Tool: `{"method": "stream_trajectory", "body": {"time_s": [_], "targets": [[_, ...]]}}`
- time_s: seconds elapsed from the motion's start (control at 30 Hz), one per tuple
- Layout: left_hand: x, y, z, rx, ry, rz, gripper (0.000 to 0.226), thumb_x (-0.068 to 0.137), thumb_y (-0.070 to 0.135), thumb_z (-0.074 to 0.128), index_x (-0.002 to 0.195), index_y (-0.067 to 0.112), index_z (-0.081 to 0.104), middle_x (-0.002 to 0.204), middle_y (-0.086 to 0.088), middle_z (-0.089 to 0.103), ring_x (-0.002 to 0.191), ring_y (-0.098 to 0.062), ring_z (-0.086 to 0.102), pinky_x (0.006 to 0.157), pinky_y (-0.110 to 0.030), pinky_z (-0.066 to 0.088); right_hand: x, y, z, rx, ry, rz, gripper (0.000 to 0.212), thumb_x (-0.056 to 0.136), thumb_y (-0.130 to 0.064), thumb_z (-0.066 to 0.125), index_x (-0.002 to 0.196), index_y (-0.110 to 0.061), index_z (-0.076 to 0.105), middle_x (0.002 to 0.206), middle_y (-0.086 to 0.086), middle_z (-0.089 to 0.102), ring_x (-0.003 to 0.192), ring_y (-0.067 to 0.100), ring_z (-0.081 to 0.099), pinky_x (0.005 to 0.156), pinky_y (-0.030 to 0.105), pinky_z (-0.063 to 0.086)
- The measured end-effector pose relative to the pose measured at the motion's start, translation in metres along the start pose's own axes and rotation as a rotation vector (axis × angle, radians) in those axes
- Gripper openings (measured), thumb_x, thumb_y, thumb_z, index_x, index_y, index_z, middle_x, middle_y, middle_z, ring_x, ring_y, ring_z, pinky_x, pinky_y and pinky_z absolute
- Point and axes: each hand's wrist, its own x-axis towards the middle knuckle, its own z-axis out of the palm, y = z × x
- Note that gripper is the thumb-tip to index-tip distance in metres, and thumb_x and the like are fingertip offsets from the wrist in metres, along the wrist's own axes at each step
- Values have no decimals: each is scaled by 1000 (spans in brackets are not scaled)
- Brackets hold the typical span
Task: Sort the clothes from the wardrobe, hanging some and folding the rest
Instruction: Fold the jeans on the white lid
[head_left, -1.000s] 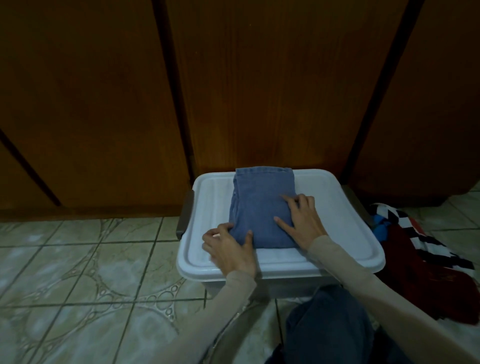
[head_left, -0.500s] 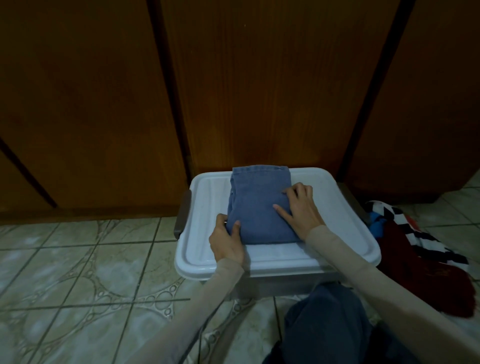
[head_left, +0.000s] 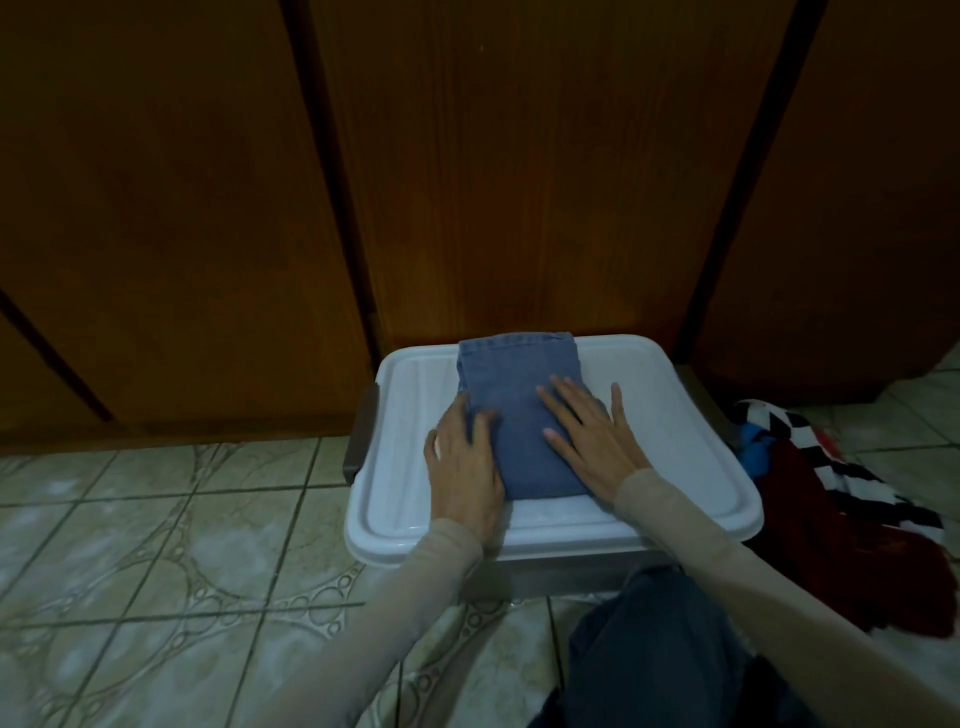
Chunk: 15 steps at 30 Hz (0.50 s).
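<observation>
Folding step: the left hand (head_left: 464, 457) is gripping the jeans' (head_left: 519, 410) left edge, the right hand (head_left: 592, 436) pressing flat, fingers spread; next, probably setting them aside.

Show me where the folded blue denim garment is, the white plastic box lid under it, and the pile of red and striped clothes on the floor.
Folded blue denim garment (head_left: 519, 395): head view, middle of its top face.
White plastic box lid (head_left: 675, 415): head view, bare right part.
Pile of red and striped clothes (head_left: 841, 514): head view, dark red cloth.

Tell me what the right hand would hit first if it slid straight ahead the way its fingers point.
The right hand lies flat on the folded jeans; sliding onward, it would probably meet the wardrobe door, though depth is unclear.
</observation>
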Motion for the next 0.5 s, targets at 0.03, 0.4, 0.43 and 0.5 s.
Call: {"method": "stream_trajectory", "body": {"time_s": [0.03,0.4,0.43,0.5], "targets": [[5,4,0,89,-44,106,43,96,15,42,138,16,36,147,-3,30,140,-19,21,110,-20,-8,-2,1,1,22,-12,-39,93,63,-67,-37,144,-29,-11,152,-13,-12,141,4,-13,103,33,-29],[39,-28,29,416,-434,437,51,103,35,13,149,21,-2,157,9,-3,145,-6,-3,108,-19,-17,7,16,14,189,-114,-225,79,75,-73,-12,140,-28,-15,146,-18,-17,136,-5,-18,109,23,-23],[41,-28,29,380,-447,388,50,104,31,18,149,19,-1,157,7,-1,145,-6,-3,107,-17,-16,9,16,14,196,-122,-221,74,79,-70,-5,140,-28,-15,146,-19,-17,135,-5,-18,107,21,-25],[47,-29,32,321,-459,297,52,104,27,22,149,16,0,158,3,0,145,-7,-3,107,-14,-13,12,17,14,215,-151,-197,62,94,-55,14,142,-28,-13,147,-19,-17,135,-5,-18,106,19,-25]]}}
